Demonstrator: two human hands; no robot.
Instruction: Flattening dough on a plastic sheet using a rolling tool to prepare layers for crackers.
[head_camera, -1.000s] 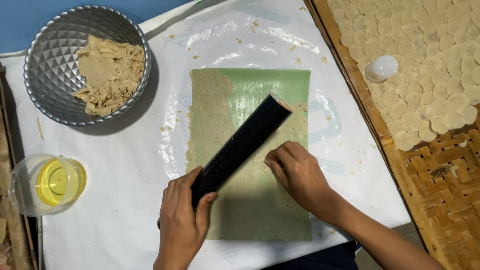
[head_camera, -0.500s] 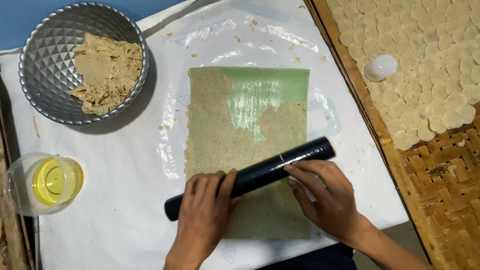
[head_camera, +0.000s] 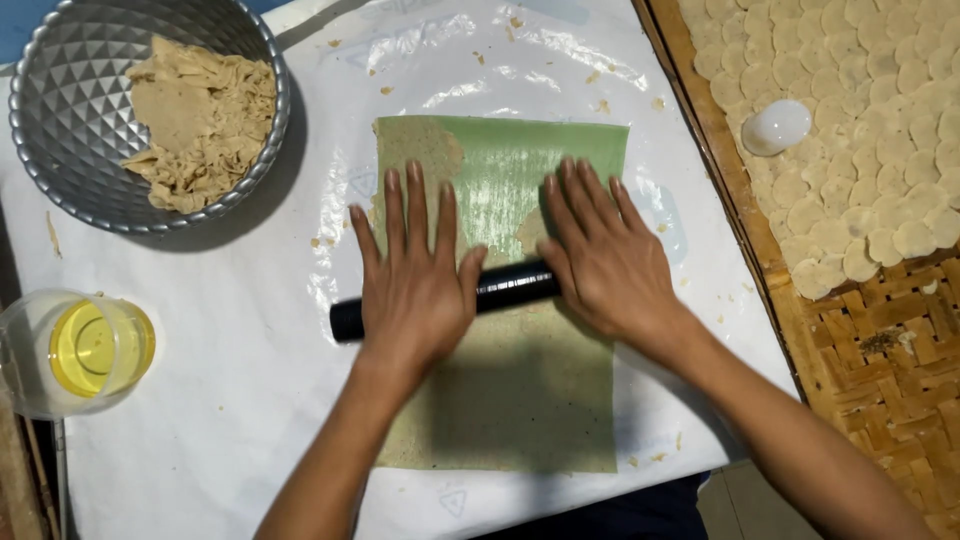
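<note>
A black rolling pin (head_camera: 510, 287) lies crosswise on a thin sheet of beige dough (head_camera: 510, 400) spread over a green mat (head_camera: 530, 160). My left hand (head_camera: 415, 280) presses flat on the pin's left part, fingers spread and pointing away from me. Flat on the right part rests my right hand (head_camera: 605, 255), fingers also spread. The pin's left end (head_camera: 345, 320) sticks out past my left hand; its right end is hidden under my right hand. Far from me the mat is mostly bare green, with a dough patch at its far left corner.
A faceted metal bowl (head_camera: 60, 110) holding dough scraps stands at the far left. A clear cup of yellow oil (head_camera: 95, 345) sits at the left edge. On the right, a woven bamboo tray (head_camera: 870, 360) carries several round dough discs and a small white round object (head_camera: 775, 125).
The pin has turned from a diagonal to crosswise and rolled away from me over the dough. Both hands went from gripping it to pressing flat with open fingers.
</note>
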